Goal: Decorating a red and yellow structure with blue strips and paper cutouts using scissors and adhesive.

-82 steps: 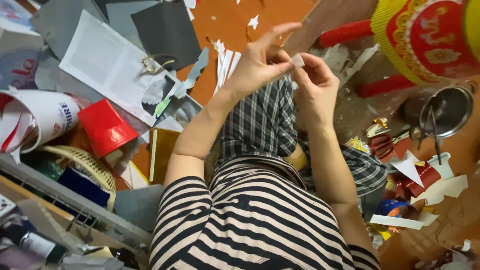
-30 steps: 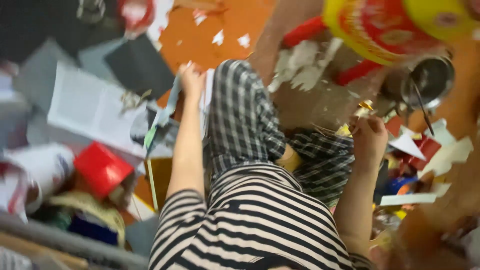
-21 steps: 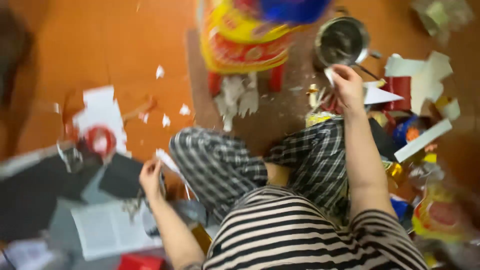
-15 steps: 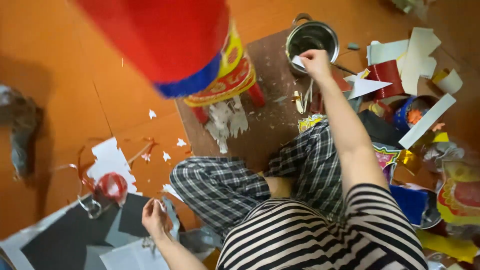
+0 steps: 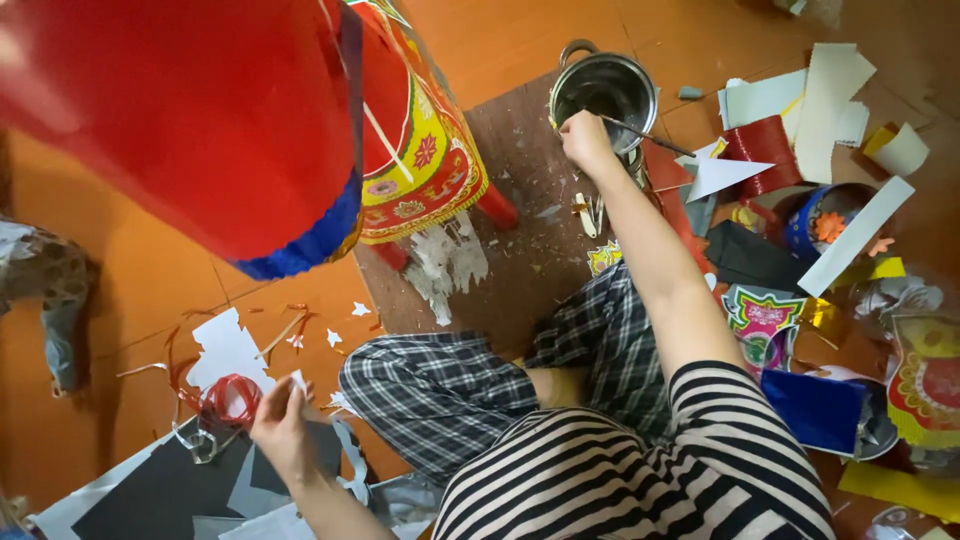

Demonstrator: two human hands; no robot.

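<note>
1. While the right hand (image 5: 585,140) reaches out to the small round steel pot (image 5: 604,88) on the brown board (image 5: 520,200), its fingers are closed around the near end of a thin dark stick or brush handle (image 5: 645,135).
2. That stick looks light and stiff; I'd judge a pinch near one end, as it is held now, gives the most control. Whether the tip carries anything, I cannot tell.
3. Its long axis runs from the hand at the pot's rim out to the right and slightly down across the picture, the free end pointing toward the red ribbon roll (image 5: 757,150) and white paper triangle (image 5: 725,175).
4. Down on the other side, the left hand (image 5: 283,425) pinches a small white paper scrap (image 5: 299,381) between thumb and fingertips, the other fingers loosely curled.
5. This scrap is surely feather-light, floppy and easily torn; an edge pinch suits it. It stands upward from the fingers, just beside the coil of red ribbon (image 5: 230,398) on white cut paper (image 5: 228,350).
6. Overhead hangs a big red drum-shaped lantern with a blue rim (image 5: 200,130).
</note>
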